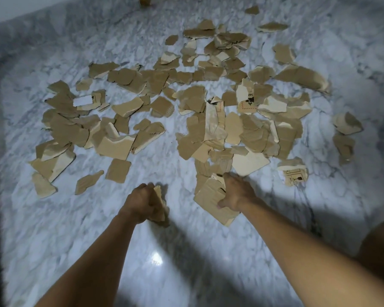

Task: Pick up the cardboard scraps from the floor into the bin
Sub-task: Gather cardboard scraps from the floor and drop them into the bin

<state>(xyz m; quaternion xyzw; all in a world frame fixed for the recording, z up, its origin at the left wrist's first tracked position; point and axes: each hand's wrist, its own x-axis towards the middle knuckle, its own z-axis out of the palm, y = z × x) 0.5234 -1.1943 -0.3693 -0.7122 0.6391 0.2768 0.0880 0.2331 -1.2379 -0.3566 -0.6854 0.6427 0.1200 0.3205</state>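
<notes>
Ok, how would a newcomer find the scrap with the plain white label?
Start at the marble floor and take the left half of the scattered cardboard scraps. In that half's upper left lies the labelled scrap: it alone bears a blank white rectangle; other marked pieces show dark print.

We record dim, cool light overall. The glossy floor point(53, 240) carries one small glare spot low at centre and broad soft shadows. Edges darken and bow; corners look blurred.

We see cardboard scraps point(217, 127) on the floor point(53, 218); our left hand point(142, 202) before them, right hand point(236, 193) at their near edge.
</notes>
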